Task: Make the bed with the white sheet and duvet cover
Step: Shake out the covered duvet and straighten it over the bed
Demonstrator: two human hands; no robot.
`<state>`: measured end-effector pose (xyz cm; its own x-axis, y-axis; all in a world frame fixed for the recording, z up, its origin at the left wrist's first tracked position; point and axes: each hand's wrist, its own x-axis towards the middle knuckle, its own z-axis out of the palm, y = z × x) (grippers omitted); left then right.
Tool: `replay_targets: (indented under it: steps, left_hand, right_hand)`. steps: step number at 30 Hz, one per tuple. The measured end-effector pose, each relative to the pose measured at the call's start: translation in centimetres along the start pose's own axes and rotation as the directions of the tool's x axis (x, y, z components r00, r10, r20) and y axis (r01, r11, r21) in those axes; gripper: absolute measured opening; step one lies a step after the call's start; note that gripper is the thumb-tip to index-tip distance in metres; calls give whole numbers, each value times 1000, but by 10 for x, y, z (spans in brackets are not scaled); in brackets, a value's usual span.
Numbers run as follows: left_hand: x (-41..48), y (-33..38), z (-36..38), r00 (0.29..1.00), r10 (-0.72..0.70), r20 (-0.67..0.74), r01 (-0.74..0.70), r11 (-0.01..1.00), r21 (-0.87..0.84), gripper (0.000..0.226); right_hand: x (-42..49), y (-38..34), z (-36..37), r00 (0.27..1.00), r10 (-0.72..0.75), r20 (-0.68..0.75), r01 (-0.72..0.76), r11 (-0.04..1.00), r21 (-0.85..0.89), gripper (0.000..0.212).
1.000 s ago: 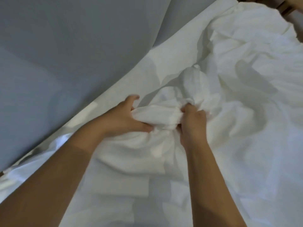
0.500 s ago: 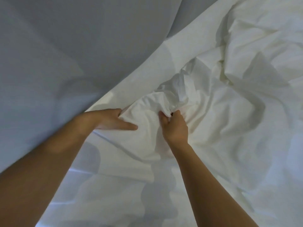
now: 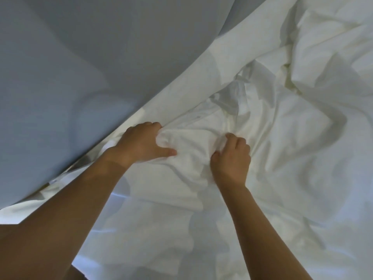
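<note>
left hand [image 3: 143,143] grips sheet [image 3: 189,146] | right hand [image 3: 232,158] pinches same bunch | rumpled cloth beyond both

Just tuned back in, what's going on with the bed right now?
A person is working on the white bedding, which lies crumpled rather than spread flat. The left hand and the right hand both grip one bunched fold of white fabric held between them, close to the bed's edge beside a plain grey-blue surface. Whether that fold belongs to the sheet or the duvet cover cannot be told from this view.
</note>
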<state>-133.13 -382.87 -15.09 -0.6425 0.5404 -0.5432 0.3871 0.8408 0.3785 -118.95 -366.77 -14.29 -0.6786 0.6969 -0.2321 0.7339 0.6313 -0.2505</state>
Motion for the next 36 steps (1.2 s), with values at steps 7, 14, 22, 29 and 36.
replay_targets:
  steps: [7, 14, 22, 29, 36]
  left_hand:
    - [-35, -51, -17, 928, -277, 247, 342, 898, -276, 92]
    - [-84, -74, 7, 947, -258, 191, 315, 863, -394, 101]
    - [-121, -87, 43, 879, 52, -475, 6, 993, 120, 75]
    - [-137, -56, 108, 904, 84, -419, -11, 985, 174, 33]
    - [-200, -61, 118, 855, 392, -339, -348, 919, 186, 59]
  right_hand:
    - [-2, -46, 9, 768, -641, -5, 641, 767, 37, 35]
    - [17, -123, 28, 480, -503, 718, 818, 552, -161, 60]
    - [18, -108, 30, 697, -597, 398, 715, 624, -316, 52]
    - [7, -106, 38, 673, -636, 378, 740, 566, -364, 49]
    - [-3, -99, 48, 677, -670, 305, 734, 580, -354, 41]
